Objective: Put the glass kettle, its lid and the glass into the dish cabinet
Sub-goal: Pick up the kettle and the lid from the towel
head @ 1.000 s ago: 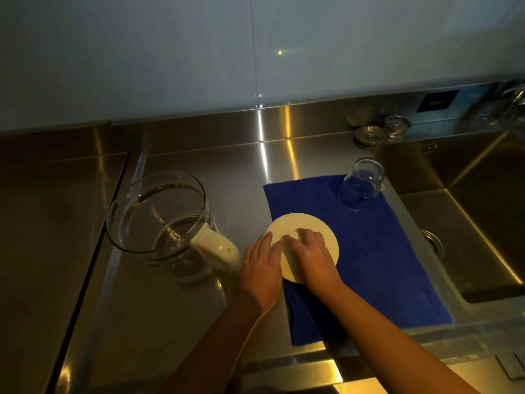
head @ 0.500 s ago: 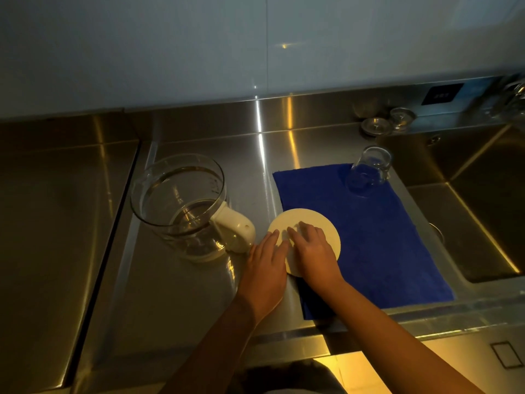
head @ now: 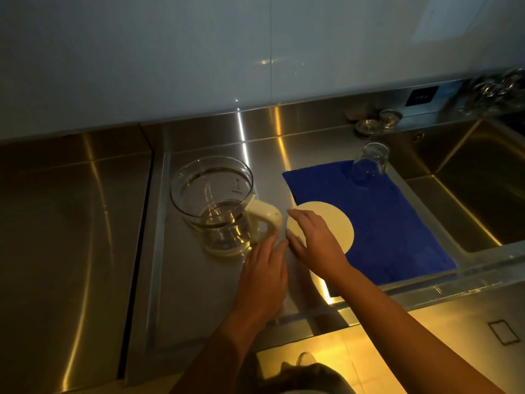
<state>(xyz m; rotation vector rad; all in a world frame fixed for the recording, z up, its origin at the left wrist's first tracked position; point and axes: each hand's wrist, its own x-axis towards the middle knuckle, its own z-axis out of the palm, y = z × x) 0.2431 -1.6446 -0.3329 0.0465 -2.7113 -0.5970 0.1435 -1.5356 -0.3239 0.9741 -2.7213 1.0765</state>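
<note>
The glass kettle (head: 213, 203) with a cream handle stands upright on the steel counter, left of centre. Its round cream lid (head: 332, 223) lies flat on the near left corner of a blue cloth (head: 397, 223). The glass (head: 369, 163) stands upside down on the cloth's far edge. My right hand (head: 315, 243) rests on the lid's left part, fingers spread, thumb at its near rim. My left hand (head: 264, 274) lies just left of it, fingertips close to the kettle handle's lower end; whether they touch it I cannot tell.
A steel sink (head: 477, 189) drops off right of the cloth. Small metal strainers (head: 369, 126) sit on the back ledge, and a tap (head: 494, 89) is at the far right. A seam (head: 147, 223) splits the counter left of the kettle.
My left hand has slid left off the lid toward the kettle handle. My right hand stays on the lid. The view has shifted left.
</note>
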